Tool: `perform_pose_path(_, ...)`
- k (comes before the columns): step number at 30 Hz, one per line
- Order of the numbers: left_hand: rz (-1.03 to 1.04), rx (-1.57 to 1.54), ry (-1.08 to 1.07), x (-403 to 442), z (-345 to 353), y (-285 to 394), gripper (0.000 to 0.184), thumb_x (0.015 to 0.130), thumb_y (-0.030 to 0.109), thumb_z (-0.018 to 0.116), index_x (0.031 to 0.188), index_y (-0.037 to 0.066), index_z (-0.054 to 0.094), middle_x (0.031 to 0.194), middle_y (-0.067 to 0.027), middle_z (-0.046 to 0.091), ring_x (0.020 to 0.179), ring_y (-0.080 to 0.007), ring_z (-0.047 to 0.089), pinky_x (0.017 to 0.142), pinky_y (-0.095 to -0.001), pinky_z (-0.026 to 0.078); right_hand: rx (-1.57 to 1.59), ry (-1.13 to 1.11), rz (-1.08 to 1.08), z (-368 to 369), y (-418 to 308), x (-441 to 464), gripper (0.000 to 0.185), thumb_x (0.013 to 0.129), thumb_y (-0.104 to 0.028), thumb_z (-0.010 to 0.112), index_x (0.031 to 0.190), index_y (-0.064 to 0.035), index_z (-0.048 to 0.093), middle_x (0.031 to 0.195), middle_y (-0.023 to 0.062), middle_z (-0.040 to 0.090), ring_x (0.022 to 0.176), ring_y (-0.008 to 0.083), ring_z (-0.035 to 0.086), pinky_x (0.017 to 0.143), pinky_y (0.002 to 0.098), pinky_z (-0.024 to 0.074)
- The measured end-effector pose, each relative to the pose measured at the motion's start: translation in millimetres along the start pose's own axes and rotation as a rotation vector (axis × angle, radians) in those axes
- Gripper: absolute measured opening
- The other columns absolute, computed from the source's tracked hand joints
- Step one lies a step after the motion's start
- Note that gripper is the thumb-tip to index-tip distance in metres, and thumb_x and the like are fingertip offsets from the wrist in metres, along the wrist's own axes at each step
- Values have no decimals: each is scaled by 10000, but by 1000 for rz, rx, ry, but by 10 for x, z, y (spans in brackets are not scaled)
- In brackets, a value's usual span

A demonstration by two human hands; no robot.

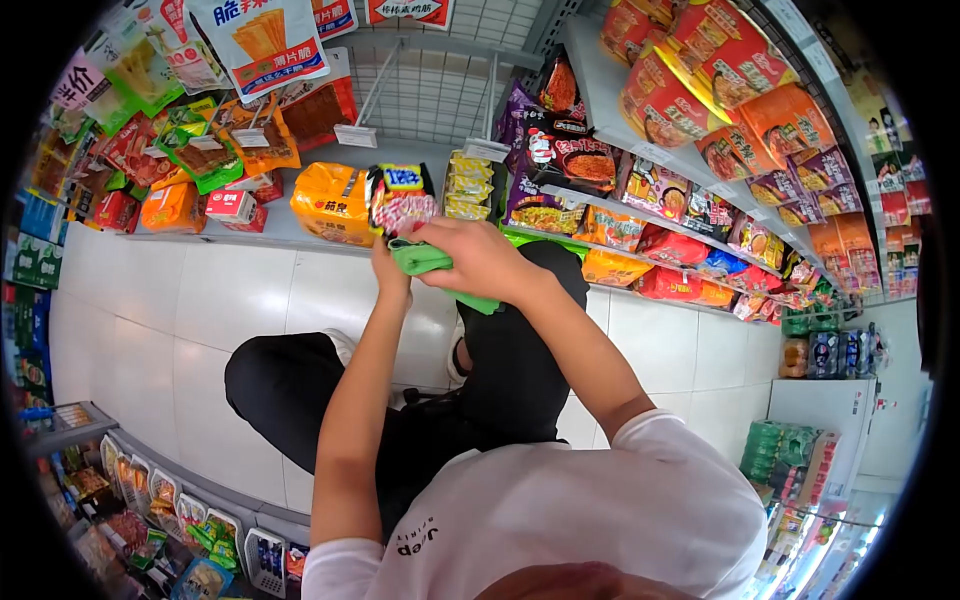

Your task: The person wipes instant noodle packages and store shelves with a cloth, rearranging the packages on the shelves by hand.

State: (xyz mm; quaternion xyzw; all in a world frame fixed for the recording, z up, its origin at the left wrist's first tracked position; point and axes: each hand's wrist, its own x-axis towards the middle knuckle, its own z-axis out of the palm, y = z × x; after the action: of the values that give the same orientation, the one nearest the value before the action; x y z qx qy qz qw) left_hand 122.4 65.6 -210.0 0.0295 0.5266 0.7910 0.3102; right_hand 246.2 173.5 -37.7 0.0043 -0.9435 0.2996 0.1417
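Observation:
A food packet (402,197) with a black edge, a yellow and blue label and a pink-and-white picture is held up in front of the lowest shelf. My left hand (389,268) is closed on its lower edge, with the fingers mostly hidden. My right hand (475,255) is closed around a folded green cloth (420,258) that lies against the packet's lower part. Part of the cloth hangs below the right hand, over my knee. Just behind the packet, an orange multipack (331,203) and a stack of yellow packets (468,186) stand on the shelf.
Instant noodle bowls and packs fill the right-hand shelves (690,160). Snack bags (258,45) hang from hooks on the wire rack (415,95). Behind me at lower left are white baskets (265,560) of snacks. Bottle packs (785,460) stand at right.

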Motion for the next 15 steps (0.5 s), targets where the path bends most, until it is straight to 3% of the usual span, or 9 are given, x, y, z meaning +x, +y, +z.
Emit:
perform_pose_path(5, -122, -1, 85, -822, 44, 575, 380, 1021, 249, 689, 1324, 39, 596, 1202, -74, 680, 1055, -170, 676, 931, -352, 558, 2, 144, -16, -76, -182, -53, 476, 782, -192, 819, 1220, -73, 673, 1021, 121, 671, 945, 352, 674, 781, 432, 552)
perform_pose_path(10, -47, -8, 8, -1211, 144, 1043, 501, 1009, 260, 720, 1391, -21, 558, 1307, -114, 667, 1165, -210, 674, 1009, -378, 552, 33, 441, -144, -61, -234, -103, 490, 750, -120, 864, 1200, -32, 688, 999, 139, 690, 882, 330, 690, 752, 389, 558)
perform_pose_path(15, 54, 27, -85, -1322, 371, 1565, 458, 1007, 187, 710, 1381, -34, 564, 1276, -121, 677, 1160, -208, 669, 1029, -395, 546, 90, 764, -97, -131, -184, -57, 484, 735, -86, 874, 1174, -8, 685, 992, 156, 683, 859, 320, 687, 752, 379, 552)
